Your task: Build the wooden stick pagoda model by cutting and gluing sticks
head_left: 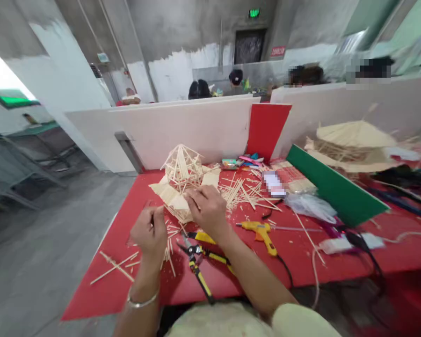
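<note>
Bench [101, 299]: one, topped in red, its left corners in view, its right end running out of frame. Green board [331, 187]: one, on its long edge across the right part of the bench. Stick model [181, 166]: one, by the bench's far left corner; pale bare wood, a peaked cage of thin ribs above flat panels [163, 191] of close-laid sticks, which flare outward over a lower lattice. The right hand covers part of its near side, so the lattice there is hard to make out.

Hands: two. The right hand [208, 206], fingers bent and partly closed, is at the near panel; whether it grips anything cannot be told. The left hand [149, 229], curled into a loose fist with the thumb against the fingers, is just beside the model's left side (any small piece inside would be hidden).

Glue gun [261, 229]: one, yellow, midway between the bench's far and near edges. Pliers [196, 272]: one pair, yellow and black, toward the near edge, one handle partly behind the right forearm. Crossed sticks [115, 266]: two, toward the left edge. Loose sticks [240, 192]: one heap right of the model, too tangled to count.
</note>
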`<state>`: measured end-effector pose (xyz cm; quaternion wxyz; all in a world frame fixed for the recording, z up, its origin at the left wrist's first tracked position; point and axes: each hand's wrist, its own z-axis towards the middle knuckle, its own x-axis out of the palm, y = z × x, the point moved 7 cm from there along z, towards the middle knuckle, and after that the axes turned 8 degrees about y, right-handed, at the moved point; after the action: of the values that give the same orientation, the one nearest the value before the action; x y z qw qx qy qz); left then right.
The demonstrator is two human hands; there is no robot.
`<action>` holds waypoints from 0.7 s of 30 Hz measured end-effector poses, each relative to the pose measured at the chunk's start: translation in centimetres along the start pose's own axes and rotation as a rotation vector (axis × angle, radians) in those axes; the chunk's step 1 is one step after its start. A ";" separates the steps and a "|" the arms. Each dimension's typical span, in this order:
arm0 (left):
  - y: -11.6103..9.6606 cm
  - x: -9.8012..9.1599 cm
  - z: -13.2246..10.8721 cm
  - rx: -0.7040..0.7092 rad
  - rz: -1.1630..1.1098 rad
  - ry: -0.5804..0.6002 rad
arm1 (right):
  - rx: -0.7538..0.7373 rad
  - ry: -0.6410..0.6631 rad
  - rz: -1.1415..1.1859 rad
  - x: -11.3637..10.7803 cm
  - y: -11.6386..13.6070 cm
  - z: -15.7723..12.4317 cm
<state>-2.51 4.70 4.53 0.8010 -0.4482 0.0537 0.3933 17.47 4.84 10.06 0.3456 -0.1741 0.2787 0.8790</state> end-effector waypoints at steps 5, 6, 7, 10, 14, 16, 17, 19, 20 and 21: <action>-2.0 3.0 -5.6 0.031 -0.164 0.237 | 0.018 0.078 0.188 1.4 2.1 -5.1; -2.4 3.1 -6.3 0.013 -0.230 0.213 | 0.048 0.095 0.239 1.6 2.2 -5.7; -2.7 3.0 -6.8 -0.006 -0.295 0.183 | 0.082 0.108 0.282 1.8 2.3 -6.2; -3.7 2.7 -7.4 -0.052 -0.429 0.100 | 0.149 0.136 0.341 1.9 2.4 -6.7; -4.6 2.1 -7.3 -0.083 -0.449 0.063 | 0.180 0.146 0.353 1.4 2.5 -6.7; -5.0 2.1 -7.4 -0.084 -0.437 0.088 | 0.196 0.142 0.357 1.2 2.6 -6.9; -5.1 2.1 -7.6 -0.085 -0.437 0.093 | 0.202 0.143 0.358 1.1 2.6 -7.1; -5.3 2.0 -8.0 -0.092 -0.446 0.081 | 0.210 0.147 0.363 0.9 2.7 -7.5; -5.3 1.9 -8.2 -0.096 -0.450 0.065 | 0.213 0.151 0.370 0.8 2.8 -7.8; -5.4 1.8 -8.5 -0.096 -0.451 0.053 | 0.214 0.154 0.378 0.7 2.9 -8.0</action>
<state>4.63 -2.28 2.35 0.8447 -0.4966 -0.0455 0.1944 15.86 -1.44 4.56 0.1689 -0.1478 0.4235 0.8777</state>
